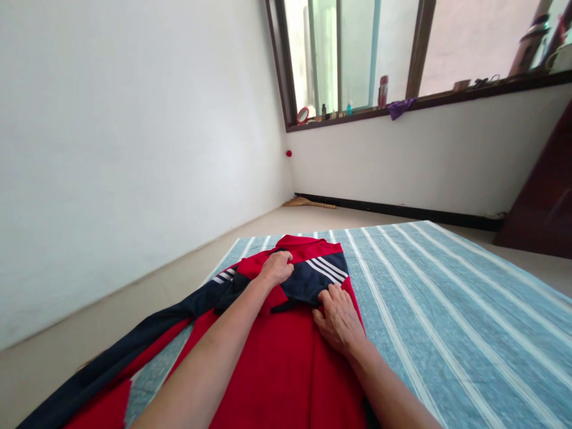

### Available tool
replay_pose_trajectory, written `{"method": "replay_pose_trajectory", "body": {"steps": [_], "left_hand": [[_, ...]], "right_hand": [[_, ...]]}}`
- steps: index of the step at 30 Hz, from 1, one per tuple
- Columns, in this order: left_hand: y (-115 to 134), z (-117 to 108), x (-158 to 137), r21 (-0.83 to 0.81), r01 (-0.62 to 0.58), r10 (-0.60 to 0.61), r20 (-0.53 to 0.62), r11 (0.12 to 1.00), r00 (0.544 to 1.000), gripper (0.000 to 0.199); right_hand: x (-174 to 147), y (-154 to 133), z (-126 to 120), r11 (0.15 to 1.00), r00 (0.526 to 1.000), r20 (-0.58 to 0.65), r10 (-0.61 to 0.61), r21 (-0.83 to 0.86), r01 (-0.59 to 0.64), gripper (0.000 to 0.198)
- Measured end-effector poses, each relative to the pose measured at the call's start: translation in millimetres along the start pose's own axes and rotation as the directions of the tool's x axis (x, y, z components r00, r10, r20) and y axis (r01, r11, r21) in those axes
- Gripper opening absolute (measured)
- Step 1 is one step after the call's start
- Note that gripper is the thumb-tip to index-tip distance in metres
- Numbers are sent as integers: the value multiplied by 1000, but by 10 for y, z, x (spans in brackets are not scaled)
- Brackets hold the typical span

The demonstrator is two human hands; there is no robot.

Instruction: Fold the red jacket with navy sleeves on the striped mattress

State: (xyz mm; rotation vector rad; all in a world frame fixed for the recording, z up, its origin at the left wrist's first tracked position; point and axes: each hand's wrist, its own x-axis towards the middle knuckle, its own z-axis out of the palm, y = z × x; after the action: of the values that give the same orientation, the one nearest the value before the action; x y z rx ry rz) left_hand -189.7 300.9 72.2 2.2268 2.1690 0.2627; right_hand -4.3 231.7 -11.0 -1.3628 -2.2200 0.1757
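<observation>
A red and navy track jacket [281, 357] with white stripes lies on a blue striped bed sheet [429, 298]. Its right side looks folded inward, while one navy sleeve [147, 333] stretches toward the lower left. My left hand [277, 268] is closed on the fabric near the collar, with the fingertips partly hidden. Lower and to the right, my right hand [340, 319] has its fingers curled onto the navy cloth just below the white shoulder stripes, gripping it. The jacket's lower end runs out of view between my forearms.
White walls meet beyond the bed, and a short brush or broom [308, 203] lies on the floor in the corner. A window sill [357, 115] holds bottles, a round mirror [302, 115] and a purple cloth [400, 108]. Dark red furniture [540, 202] stands at the right.
</observation>
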Motion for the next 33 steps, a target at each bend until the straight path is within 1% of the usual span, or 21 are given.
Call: {"method": "replay_pose_trajectory", "body": {"steps": [3, 6, 9, 12, 16, 20, 23, 26, 28, 30, 33], "left_hand": [[-60, 115, 227, 76, 120, -116, -57, 990, 992, 30], [-88, 242, 362, 130, 200, -190, -90, 971, 978, 32], [-127, 285, 453, 161, 247, -232, -105, 956, 967, 31], [-175, 254, 519, 175, 252, -236, -104, 952, 966, 25], [-209, 219, 567, 199, 219, -191, -153, 955, 970, 29], [-199, 255, 573, 245, 193, -145, -198, 950, 969, 31], [-129, 295, 551, 268, 157, -105, -198, 951, 975, 30], [18, 342, 512, 266, 108, -52, -211, 958, 976, 33], [138, 411, 476, 248, 41, 6, -187, 968, 982, 33], [238, 519, 435, 214, -41, 68, -121, 976, 990, 30], [303, 695, 388, 154, -114, 117, -12, 981, 993, 39]], "right_hand": [[8, -7, -19, 1000, 1000, 10, 3, -3, -3, 13], [11, -6, -24, 1000, 1000, 4, -3, 4, 3, 15], [15, -4, -31, 1000, 1000, 4, -5, 17, 5, 16], [23, -4, -40, 1000, 1000, 20, 5, 29, -6, 16], [29, -4, -50, 999, 999, 36, 25, 34, -27, 19], [26, 0, -64, 999, 998, 62, 31, 42, -34, 24], [25, 10, -65, 998, 995, 100, 31, 54, -36, 27], [29, 24, -58, 997, 992, 126, 25, 63, -34, 31], [32, 31, -58, 998, 991, 137, 14, 67, -23, 32], [33, 34, -66, 997, 989, 146, 4, 70, -14, 34], [33, 33, -89, 998, 987, 158, -4, 70, -7, 35]]}}
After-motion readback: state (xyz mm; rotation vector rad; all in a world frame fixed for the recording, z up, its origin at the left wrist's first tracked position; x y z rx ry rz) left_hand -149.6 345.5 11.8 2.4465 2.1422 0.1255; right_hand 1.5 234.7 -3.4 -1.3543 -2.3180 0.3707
